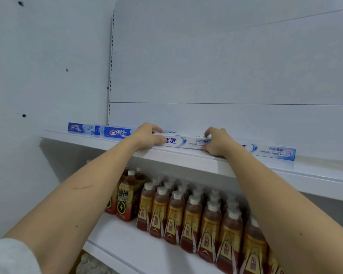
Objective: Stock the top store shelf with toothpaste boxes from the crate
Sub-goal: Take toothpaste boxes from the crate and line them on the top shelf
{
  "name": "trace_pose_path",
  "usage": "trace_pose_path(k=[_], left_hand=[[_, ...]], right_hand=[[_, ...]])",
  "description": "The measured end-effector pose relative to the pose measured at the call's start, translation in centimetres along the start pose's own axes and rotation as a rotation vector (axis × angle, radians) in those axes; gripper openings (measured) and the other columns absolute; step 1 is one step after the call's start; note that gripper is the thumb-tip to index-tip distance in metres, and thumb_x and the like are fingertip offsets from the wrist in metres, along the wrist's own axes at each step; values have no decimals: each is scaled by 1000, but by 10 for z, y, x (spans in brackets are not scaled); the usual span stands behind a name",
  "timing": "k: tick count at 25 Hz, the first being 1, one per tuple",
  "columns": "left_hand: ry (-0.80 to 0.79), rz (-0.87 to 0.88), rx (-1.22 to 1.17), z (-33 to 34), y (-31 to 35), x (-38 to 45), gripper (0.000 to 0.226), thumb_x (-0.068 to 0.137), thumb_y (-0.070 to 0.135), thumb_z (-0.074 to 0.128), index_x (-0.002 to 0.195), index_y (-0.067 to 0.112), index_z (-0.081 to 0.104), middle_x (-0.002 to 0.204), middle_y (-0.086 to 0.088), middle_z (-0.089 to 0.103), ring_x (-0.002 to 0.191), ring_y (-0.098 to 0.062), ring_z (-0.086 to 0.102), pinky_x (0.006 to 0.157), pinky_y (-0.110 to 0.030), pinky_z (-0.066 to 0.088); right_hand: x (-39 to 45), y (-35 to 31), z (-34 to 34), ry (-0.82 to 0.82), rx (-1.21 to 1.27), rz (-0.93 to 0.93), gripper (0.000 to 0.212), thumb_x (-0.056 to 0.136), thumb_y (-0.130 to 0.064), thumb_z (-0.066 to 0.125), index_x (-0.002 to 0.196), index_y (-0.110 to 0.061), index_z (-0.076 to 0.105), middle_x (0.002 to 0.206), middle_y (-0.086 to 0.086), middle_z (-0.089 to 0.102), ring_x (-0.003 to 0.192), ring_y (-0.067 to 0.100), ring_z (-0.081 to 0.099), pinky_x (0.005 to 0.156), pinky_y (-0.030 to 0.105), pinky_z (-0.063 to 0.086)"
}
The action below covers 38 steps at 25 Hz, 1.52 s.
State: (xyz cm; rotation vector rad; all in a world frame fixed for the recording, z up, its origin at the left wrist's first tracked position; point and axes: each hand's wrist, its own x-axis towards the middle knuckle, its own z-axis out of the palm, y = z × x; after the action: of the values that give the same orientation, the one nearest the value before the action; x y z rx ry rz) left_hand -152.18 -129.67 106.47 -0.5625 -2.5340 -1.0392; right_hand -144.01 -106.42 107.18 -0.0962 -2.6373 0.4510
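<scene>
Both hands up on the top shelf (186,161): left hand (147,136) and right hand (216,142) each grip an end of a white toothpaste box (183,142), Crest boxes (99,130) off left, bottled drinks (192,214) below

The left hand (147,136) covered the left end of the white toothpaste box (183,142), and the right hand (216,143) covered its right end, so the box's print showed only in part. Behind the right hand, the left end of a second white box (273,152) was hidden too. The small print on both was too small to read. Bottles (210,216) on the lower shelf (147,252) were cut off at the bottom right corner of the pic, and the back rows were blurred.
</scene>
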Motion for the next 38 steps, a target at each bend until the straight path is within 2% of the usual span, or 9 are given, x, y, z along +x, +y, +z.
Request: trace_pose_path(k=[3,8,11,14,18,23,28,33,38], left_hand=[[78,-4,79,10,3,9,44,85,25,74,127,19,64,132,-10,58,119,-22,54,90,-25,38],[77,-16,151,15,9,12,43,84,22,74,126,19,63,132,-10,58,117,-24,55,91,-28,41],[117,11,143,18,10,7,46,85,22,69,130,19,57,135,-8,55,119,-24,53,97,-32,43],[154,20,137,16,8,0,46,91,31,61,134,21,51,139,-5,52,122,-24,51,99,-35,43],[135,-42,48,2,5,-7,49,96,44,51,139,20,47,143,-6,49,126,-26,48,101,-39,41],[210,-106,-111,-16,-4,-22,56,100,51,35,144,16,42,147,-7,46,131,-27,44,103,-41,36],[337,-196,-286,-45,-36,-47,58,101,52,25,147,19,37,153,-3,38,138,-23,36,108,-36,27],[410,-324,-315,-73,-99,-87,60,101,54,21,149,22,38,155,-2,36,141,-23,34,114,-37,23],[423,-438,-352,-78,-185,-146,64,100,59,17,154,25,26,159,5,26,147,-17,23,118,-36,16]], right_hand=[[-1,-2,0,16,-50,-7,38,93,-4,47,130,-11,55,143,13,27,94,32,58,84,33,43],[-6,-4,-3,-22,-78,-18,41,94,-4,40,132,-5,55,144,15,41,124,30,50,99,35,43],[-8,-4,-5,-41,-87,-11,40,97,-8,40,134,-5,54,142,13,49,125,31,49,101,35,42],[-10,-6,-5,-56,-81,-1,41,97,-9,40,136,-5,52,143,12,48,128,31,47,102,35,40],[-11,-13,1,67,-65,-45,40,98,-17,43,135,-8,50,142,10,44,125,31,47,100,41,43],[-18,-67,9,141,361,-185,46,102,-31,42,144,-13,44,150,7,40,135,25,42,110,36,33],[-34,-140,36,-22,811,-252,48,104,-38,34,146,-16,42,152,-2,41,138,16,38,114,32,29],[-39,-195,96,-192,975,-272,58,101,-53,27,148,-22,42,154,-4,39,141,14,37,117,38,25],[-57,-229,178,-364,1118,-228,61,99,-61,27,149,-28,39,154,-7,38,142,14,34,116,39,25]])
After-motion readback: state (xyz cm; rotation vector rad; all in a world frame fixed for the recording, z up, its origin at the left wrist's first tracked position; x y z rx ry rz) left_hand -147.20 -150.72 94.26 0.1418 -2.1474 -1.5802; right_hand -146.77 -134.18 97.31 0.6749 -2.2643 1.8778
